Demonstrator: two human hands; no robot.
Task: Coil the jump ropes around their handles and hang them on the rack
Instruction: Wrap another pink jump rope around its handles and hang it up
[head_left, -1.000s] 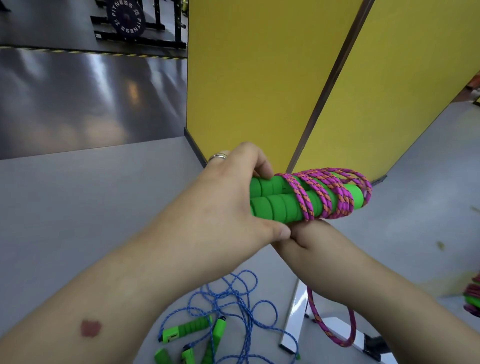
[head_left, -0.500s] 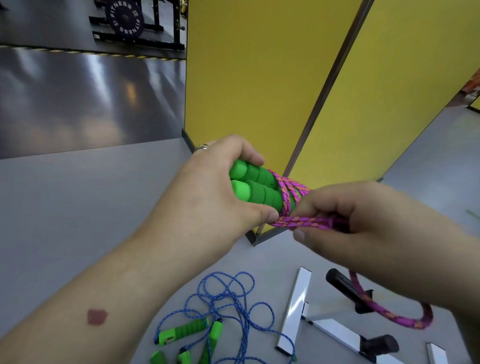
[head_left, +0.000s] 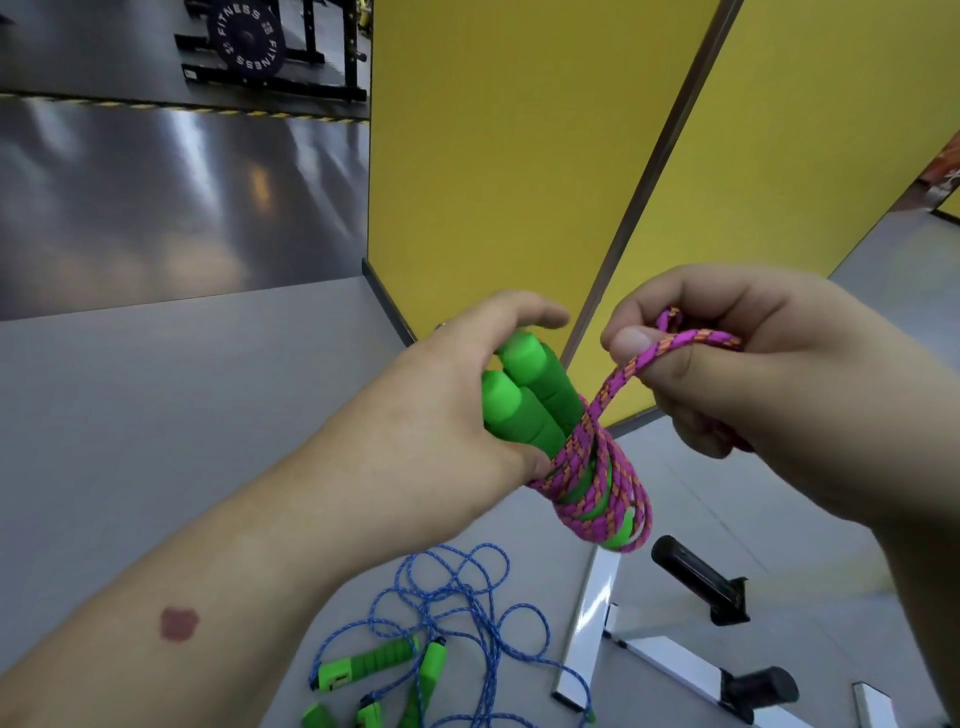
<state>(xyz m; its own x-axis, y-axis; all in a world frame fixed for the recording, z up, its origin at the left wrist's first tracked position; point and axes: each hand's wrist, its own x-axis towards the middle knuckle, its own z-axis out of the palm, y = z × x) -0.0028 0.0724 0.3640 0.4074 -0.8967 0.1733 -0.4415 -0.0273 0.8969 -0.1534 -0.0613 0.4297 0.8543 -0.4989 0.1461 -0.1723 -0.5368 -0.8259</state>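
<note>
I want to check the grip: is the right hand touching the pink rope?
Touching. The head view shows the right hand pinching the pink rope between thumb and fingers.

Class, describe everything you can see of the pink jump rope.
The pink rope is a braided cord, pink flecked with orange, coiled several turns around two green foam-like handles held side by side. The left hand grips the handles; the right hand pinches the free strand, raised above the coil.
</note>
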